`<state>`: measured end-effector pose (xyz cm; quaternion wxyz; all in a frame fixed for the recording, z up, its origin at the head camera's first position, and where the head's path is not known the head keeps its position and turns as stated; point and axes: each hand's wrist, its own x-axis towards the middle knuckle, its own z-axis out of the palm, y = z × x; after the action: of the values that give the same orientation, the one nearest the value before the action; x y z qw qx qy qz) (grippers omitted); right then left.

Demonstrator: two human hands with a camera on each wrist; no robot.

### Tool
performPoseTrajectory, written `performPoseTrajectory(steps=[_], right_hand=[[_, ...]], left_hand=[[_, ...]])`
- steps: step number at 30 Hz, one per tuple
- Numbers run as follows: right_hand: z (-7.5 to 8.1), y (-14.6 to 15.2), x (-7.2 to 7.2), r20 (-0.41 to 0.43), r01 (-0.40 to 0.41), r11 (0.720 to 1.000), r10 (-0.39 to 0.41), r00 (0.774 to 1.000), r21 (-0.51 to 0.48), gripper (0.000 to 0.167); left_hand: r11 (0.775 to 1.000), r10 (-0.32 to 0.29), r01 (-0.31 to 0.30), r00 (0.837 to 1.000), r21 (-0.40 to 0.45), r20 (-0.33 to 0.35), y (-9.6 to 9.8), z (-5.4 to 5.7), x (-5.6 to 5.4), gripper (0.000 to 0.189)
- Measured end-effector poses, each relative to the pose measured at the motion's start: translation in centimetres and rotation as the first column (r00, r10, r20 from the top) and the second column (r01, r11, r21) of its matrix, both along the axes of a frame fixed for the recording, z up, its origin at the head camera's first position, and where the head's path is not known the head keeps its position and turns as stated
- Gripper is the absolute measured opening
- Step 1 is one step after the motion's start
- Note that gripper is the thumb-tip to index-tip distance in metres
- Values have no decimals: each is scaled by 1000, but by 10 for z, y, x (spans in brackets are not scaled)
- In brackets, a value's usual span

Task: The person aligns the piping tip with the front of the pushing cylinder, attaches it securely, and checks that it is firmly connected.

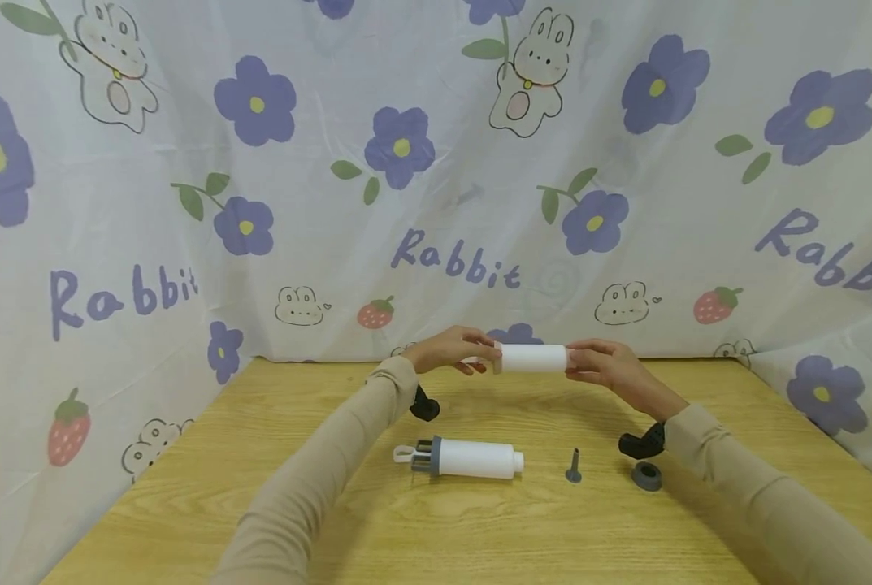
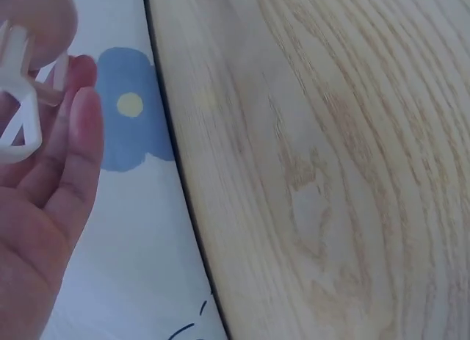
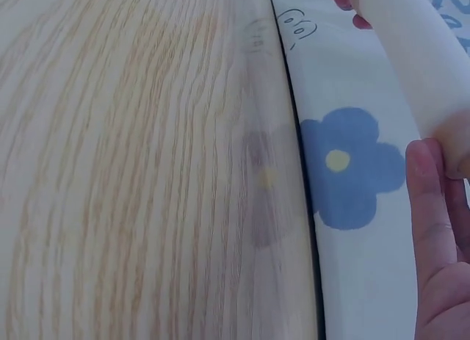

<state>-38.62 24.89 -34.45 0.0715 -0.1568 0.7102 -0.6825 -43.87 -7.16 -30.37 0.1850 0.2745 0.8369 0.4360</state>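
A white cylinder (image 1: pixel 533 357) is held level above the far part of the table by both hands. My left hand (image 1: pixel 456 349) grips its left end, fingertips at the rim. In the left wrist view a white loop-shaped plunger handle (image 2: pixel 28 120) sticks out of that end, between the fingers. My right hand (image 1: pixel 614 372) pinches the narrower right end between thumb and fingers. The right wrist view shows the plain white barrel (image 3: pixel 422 53) running up toward the left hand's fingers. Below, a similar white cylinder (image 1: pixel 475 459) with a grey slotted collar (image 1: pixel 436 456) and loop handle lies on the table.
To the right of the lying cylinder stand a small grey nozzle (image 1: pixel 574 467) and a grey ring (image 1: pixel 647 477). Black pieces show beside the left wrist (image 1: pixel 424 405) and right wrist (image 1: pixel 642 442). A printed curtain (image 1: pixel 436 211) hangs behind the wooden table (image 1: pixel 523 536).
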Motion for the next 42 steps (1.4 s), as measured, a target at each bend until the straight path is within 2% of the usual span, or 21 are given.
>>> performPoseTrajectory(steps=[4,7,12,19,28,33,37,42], right_hand=[[1,-3,0,6,-15,1000,15,1000,-2,42],[-1,-3,-1,-4,-29,999,30,1000,37,39],[-4,-3,-5,-38,-42,991,48,998,127,46],[-10,-7,-7,-72,-35,970,54,996,240,50],[-10,-6,-7,-64,-62,972,79,995,227,50],[-11,-5,-7,-78,-90,957,116,990,276,50],[-10,-7,-9,-91,-89,941,125,988,326,50],[-14,-8,-12,-92,-112,917,158,983,382,44]], left_hand=[[1000,-14,14,1000,-4,2,-4,-1,0,52],[1000,-6,6,1000,-22,-9,-5,-1,1,50],[999,12,-13,1000,-45,-21,-6,-1,2,53],[994,-20,13,998,-112,-55,-10,-3,4,60],[994,-9,2,998,-109,-66,-8,-7,3,60],[994,7,-14,998,-110,-61,-6,-12,1,61],[993,22,-32,996,-114,-91,-5,-15,-1,58],[988,-18,-4,990,-152,-141,-5,-19,-2,53]])
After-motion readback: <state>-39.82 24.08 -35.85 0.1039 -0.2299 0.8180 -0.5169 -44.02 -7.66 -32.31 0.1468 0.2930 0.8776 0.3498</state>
